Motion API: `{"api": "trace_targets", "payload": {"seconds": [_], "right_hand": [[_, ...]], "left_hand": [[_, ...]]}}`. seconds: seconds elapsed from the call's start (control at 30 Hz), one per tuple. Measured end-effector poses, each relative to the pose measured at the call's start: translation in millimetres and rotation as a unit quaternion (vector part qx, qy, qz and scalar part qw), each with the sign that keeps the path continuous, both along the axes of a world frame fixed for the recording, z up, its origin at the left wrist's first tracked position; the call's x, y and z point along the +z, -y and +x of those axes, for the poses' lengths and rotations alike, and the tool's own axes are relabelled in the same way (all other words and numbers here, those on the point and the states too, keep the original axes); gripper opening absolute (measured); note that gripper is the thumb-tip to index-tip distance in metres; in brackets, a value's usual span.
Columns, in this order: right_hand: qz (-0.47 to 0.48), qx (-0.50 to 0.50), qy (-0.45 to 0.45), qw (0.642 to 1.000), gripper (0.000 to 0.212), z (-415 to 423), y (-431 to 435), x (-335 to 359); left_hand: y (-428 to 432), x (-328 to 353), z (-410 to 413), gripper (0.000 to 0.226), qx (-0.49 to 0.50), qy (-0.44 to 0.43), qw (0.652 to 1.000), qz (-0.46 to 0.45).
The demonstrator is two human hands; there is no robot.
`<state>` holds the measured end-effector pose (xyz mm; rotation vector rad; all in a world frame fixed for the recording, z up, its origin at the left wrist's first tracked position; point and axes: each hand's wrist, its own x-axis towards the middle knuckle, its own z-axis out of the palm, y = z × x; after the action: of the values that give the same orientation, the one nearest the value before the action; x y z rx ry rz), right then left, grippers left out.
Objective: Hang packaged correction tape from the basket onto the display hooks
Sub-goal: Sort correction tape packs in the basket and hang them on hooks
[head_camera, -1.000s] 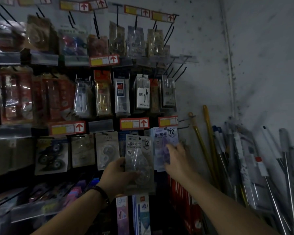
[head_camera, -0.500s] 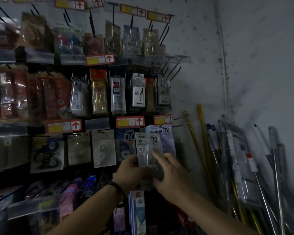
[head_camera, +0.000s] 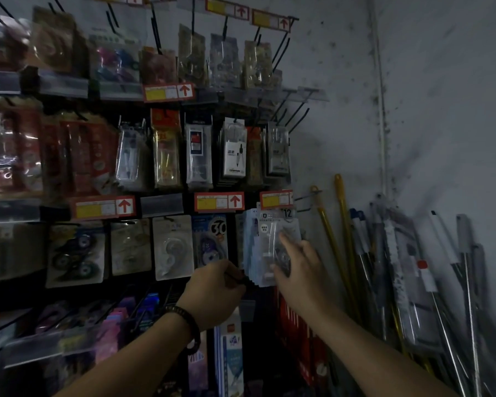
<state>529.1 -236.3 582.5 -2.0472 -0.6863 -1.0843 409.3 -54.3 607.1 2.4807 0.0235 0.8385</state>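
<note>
Right hand [head_camera: 298, 266] presses flat on the clear-plastic correction tape pack [head_camera: 275, 239], centre frame — seemingly hooked; left hand [head_camera: 215, 287] curled, hold unclear.

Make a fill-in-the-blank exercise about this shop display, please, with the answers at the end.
1. The right hand presses on the front correction tape pack, which is marked with the number ____.
2. The blue pack to its left shows the number ____.
3. The dark bracelet sits on the ____ wrist.
4. The arrows on the price labels point ____.

Missing words: 12, 30, left, up.
</note>
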Motion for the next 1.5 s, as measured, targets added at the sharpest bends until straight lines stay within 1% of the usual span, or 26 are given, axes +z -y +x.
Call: {"api": "trace_targets", "payload": {"seconds": [0.17,0.33,0.5,0.6,0.67,0.77,0.9,0.93,0.97,1.03,1.1,1.13,1.27,1.3,1.37,1.43,1.5], "right_hand": [[-0.049,0.001,-0.007,0.999,0.073,8,0,6],[-0.068,-0.026,-0.025,0.997,0.07,16,-6,12],[-0.073,-0.038,-0.092,0.992,0.07,23,-23,10],[-0.096,-0.031,-0.099,0.99,0.061,17,-25,1],[-0.105,-0.026,-0.101,0.989,0.057,7,-23,-6],[-0.113,-0.027,-0.114,0.987,0.06,-13,-23,-16],[-0.137,-0.024,-0.118,0.983,0.046,-63,-27,-33],[-0.146,-0.02,-0.117,0.982,0.044,-78,-28,-40],[-0.157,-0.014,-0.112,0.981,0.042,-92,-30,-47],[-0.184,0.007,-0.111,0.977,0.04,-123,-37,-67],[-0.208,0.049,-0.118,0.97,0.039,-151,-48,-94],[-0.216,0.071,-0.124,0.966,0.04,-165,-55,-111],[-0.247,0.148,-0.153,0.945,0.038,-210,-85,-195],[-0.259,0.159,-0.169,0.938,0.039,-222,-90,-217],[-0.282,0.175,-0.214,0.918,0.04,-244,-100,-264],[-0.29,0.205,-0.264,0.897,0.039,-265,-109,-313],[-0.304,0.224,-0.311,0.872,0.039,-279,-116,-362]], "left_hand": [[-6,-1,-1,0.018,0.019,0.014,0.999,0.025],[-12,-4,-1,0.014,0.013,0.01,0.999,0.034],[-17,-9,-14,0.01,0.018,-0.001,0.997,0.076],[-26,-16,-31,0.007,0.023,-0.021,0.996,0.084],[-34,-24,-45,0.008,0.029,-0.038,0.994,0.097],[-45,-42,-73,0.007,0.032,-0.065,0.991,0.114],[-64,-78,-115,0.004,0.066,-0.105,0.984,0.125],[-70,-89,-127,0.005,0.069,-0.111,0.984,0.125],[-74,-101,-139,0.012,0.071,-0.118,0.982,0.129],[-79,-127,-166,0.026,0.074,-0.128,0.979,0.138],[-87,-162,-190,0.03,0.087,-0.134,0.978,0.136],[-92,-183,-203,0.028,0.092,-0.145,0.976,0.135],[-106,-267,-264,0.005,0.101,-0.212,0.964,0.124],[-108,-285,-279,0.005,0.102,-0.231,0.961,0.116],[-119,-325,-306,0.011,0.115,-0.261,0.954,0.095],[-132,-368,-330,0.004,0.154,-0.285,0.944,0.071],[-137,-410,-353,0.013,0.169,-0.302,0.936,0.058]]}}
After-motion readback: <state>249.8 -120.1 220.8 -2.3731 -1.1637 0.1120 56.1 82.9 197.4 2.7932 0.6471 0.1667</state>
